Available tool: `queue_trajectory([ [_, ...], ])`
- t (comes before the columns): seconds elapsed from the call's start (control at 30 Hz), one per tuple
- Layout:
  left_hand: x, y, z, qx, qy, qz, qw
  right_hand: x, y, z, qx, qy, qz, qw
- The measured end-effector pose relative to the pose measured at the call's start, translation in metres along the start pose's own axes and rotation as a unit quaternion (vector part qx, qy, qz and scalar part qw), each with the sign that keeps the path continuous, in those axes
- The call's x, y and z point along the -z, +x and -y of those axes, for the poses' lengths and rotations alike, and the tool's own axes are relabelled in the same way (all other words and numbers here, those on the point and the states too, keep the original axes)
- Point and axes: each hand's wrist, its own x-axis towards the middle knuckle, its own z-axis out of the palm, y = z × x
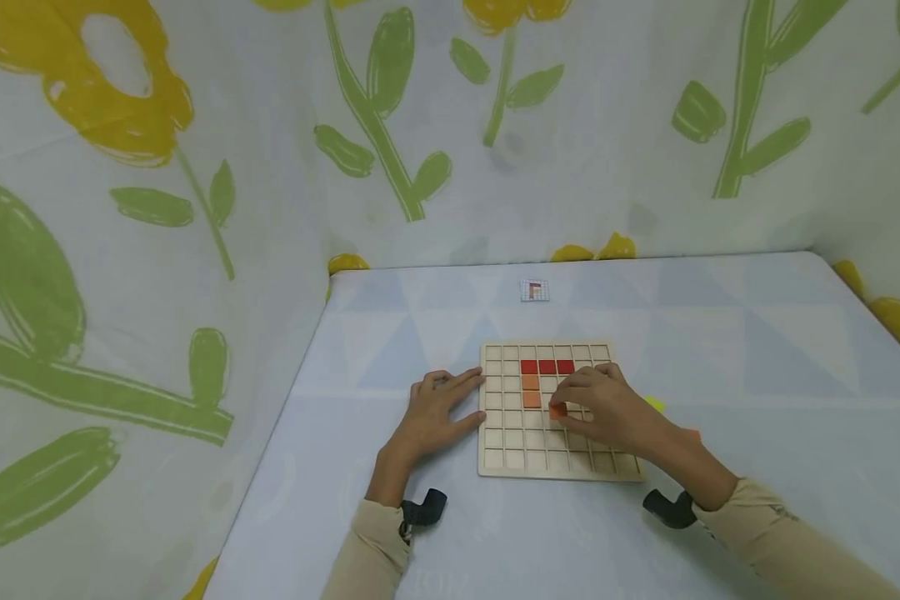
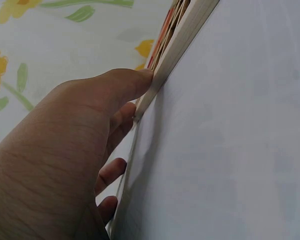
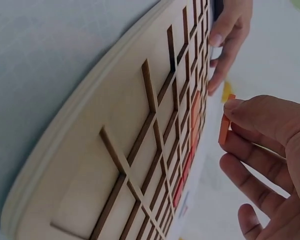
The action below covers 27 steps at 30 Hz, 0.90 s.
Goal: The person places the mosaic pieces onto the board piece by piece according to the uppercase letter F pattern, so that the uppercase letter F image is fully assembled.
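Note:
A wooden grid board [image 1: 513,461] lies on the table, divided into square cells. Three red tiles [image 1: 547,367] fill a row near its far side, and two orange tiles [image 1: 531,400] run down from the leftmost red one. Between thumb and fingers my right hand [image 1: 603,407] pinches another orange tile [image 3: 225,122], held just above the board's middle cells. My left hand [image 1: 437,414] touches the board's left edge with its thumb and fingertips, the fingers spread. In the left wrist view the thumb [image 2: 132,82] rests against the wooden rim.
A small card [image 1: 535,290] with a printed grid pattern lies beyond the board. Beside the right forearm, a yellow piece [image 1: 654,403] and an orange piece [image 1: 693,435] show partly. Flower-patterned cloth [image 1: 270,167] stands behind and left of the table.

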Motion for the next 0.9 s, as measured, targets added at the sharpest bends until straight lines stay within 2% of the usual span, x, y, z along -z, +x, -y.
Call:
queue_trajectory([
  [0.33, -0.004, 0.001, 0.0, -0.003, -0.001, -0.002, 1.0, -0.009, 0.009, 0.004, -0.007, 0.003, 0.021, 1.0],
  [0.63, 0.0, 0.0, 0.0, 0.001, 0.003, 0.0, 1.0, -0.022, 0.019, 0.01, 0.012, -0.009, 0.02, 1.0],
  [0.9, 0.001, 0.0, 0.001, -0.001, 0.005, -0.005, 1.0, -0.024, 0.023, 0.015, -0.012, -0.031, 0.053, 0.998],
])
